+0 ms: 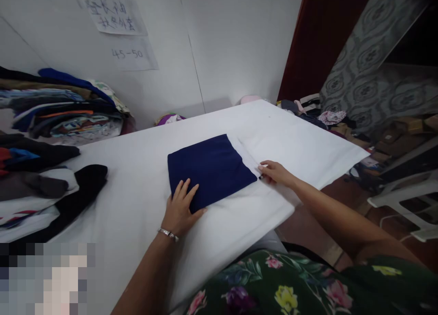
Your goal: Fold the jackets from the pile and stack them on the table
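Note:
A navy blue folded garment [208, 167] lies flat on the white-covered table [137, 169] in front of me. A white strip [245, 153] runs along its right edge. My left hand [183, 204] rests on the garment's near left corner, fingers spread, with a silvery bracelet on the wrist. At the garment's near right corner, my right hand [272, 171] pinches the end of the white strip between thumb and fingers. A small dark bit shows just below those fingertips; I cannot tell what it is.
Piles of folded clothes [68, 110] stand at the left, with more dark and white clothes [44, 187] nearer me. Handwritten papers [116, 14] hang on the wall. Past the table's right edge are a white plastic stool [410, 201], boxes [393, 137] and heaped clothes [311, 112].

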Motion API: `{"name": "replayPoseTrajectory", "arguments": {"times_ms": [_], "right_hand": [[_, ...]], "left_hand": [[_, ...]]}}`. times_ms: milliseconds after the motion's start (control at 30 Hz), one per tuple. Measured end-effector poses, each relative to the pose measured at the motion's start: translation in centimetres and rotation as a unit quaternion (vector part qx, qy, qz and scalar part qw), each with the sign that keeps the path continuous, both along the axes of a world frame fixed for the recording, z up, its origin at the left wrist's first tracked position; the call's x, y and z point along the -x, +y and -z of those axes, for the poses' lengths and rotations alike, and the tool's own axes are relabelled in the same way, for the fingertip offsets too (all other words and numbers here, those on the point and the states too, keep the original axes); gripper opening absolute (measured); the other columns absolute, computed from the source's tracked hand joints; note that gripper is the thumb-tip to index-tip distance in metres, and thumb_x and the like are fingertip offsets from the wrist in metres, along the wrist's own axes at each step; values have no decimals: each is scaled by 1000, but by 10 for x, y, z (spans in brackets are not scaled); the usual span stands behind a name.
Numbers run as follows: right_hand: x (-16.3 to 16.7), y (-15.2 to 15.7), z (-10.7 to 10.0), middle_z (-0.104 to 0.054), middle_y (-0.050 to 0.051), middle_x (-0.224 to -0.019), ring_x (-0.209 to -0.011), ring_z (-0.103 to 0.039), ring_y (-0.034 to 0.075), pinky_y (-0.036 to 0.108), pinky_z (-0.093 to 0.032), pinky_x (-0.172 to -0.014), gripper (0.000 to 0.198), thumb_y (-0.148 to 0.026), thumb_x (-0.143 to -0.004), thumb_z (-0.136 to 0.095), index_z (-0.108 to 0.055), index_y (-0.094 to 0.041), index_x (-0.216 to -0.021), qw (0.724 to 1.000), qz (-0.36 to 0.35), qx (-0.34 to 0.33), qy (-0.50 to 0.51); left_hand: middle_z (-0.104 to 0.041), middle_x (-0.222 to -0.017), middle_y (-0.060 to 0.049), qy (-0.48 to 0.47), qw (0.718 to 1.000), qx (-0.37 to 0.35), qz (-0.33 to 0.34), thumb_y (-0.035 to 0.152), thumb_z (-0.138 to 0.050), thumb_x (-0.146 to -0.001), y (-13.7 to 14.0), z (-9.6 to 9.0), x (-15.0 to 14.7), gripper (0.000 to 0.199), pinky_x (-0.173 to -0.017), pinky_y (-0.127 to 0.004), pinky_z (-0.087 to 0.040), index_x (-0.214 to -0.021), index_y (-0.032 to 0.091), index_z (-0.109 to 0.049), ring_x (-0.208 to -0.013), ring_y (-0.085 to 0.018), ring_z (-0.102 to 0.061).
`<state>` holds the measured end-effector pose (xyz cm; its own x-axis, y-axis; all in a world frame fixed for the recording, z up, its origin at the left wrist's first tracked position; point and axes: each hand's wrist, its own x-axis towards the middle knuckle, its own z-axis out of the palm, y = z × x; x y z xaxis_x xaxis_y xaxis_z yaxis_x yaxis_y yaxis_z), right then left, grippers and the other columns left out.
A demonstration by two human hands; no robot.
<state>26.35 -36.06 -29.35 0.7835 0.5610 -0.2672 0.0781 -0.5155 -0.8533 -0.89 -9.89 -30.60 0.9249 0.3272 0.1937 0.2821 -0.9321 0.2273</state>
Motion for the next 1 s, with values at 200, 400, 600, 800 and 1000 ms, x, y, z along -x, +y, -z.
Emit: {"name": "replayPoseTrajectory", "arguments": {"times_ms": [200,400,600,800,1000], "right_hand": [[6,3,11,-65,0,-86,-52,-57,8,18,-42,-42,61,-30,-78,-69,-47,-26,-136,998,-19,-49,-38],[20,2,5,-64,1,-77,-56,-61,12,19,-39,-40,69,-31,-80,-66,-38,-22,-143,997,6,-80,10],[18,8,2,-60,-2,-63,-46,-55,10,19,-42,-40,48,-32,-82,-63,-52,-17,-126,995,9,-84,45],[10,6,8,-55,-6,-55,-40,-47,8,18,-38,-37,36,-36,-78,-64,-59,-19,-110,998,-23,-53,4],[8,7,7,-54,-5,-51,-39,-48,11,21,-37,-38,57,-45,-83,-58,-48,-17,-132,999,-45,-6,-11]], "left_hand": [[-32,-153,-11,-5,1000,3,8,24,-59,-74,1,-4,3,64,-108,-51,-34,-137,20,-47,-143,-31,-22],[-30,-154,-9,11,1000,3,10,10,-53,-64,-2,-7,4,76,-110,-51,-32,-139,19,-45,-144,-31,-20],[-28,-155,-8,14,1000,13,19,1,-50,-61,2,-4,4,80,-111,-51,-34,-139,20,-45,-144,-29,-19],[-29,-155,-6,12,999,19,26,-7,-46,-58,4,-1,6,87,-113,-49,-34,-140,22,-43,-144,-26,-20],[-29,-154,-7,-10,999,40,36,-9,-45,-56,6,1,9,89,-113,-48,-35,-139,21,-45,-144,-26,-19]]}}
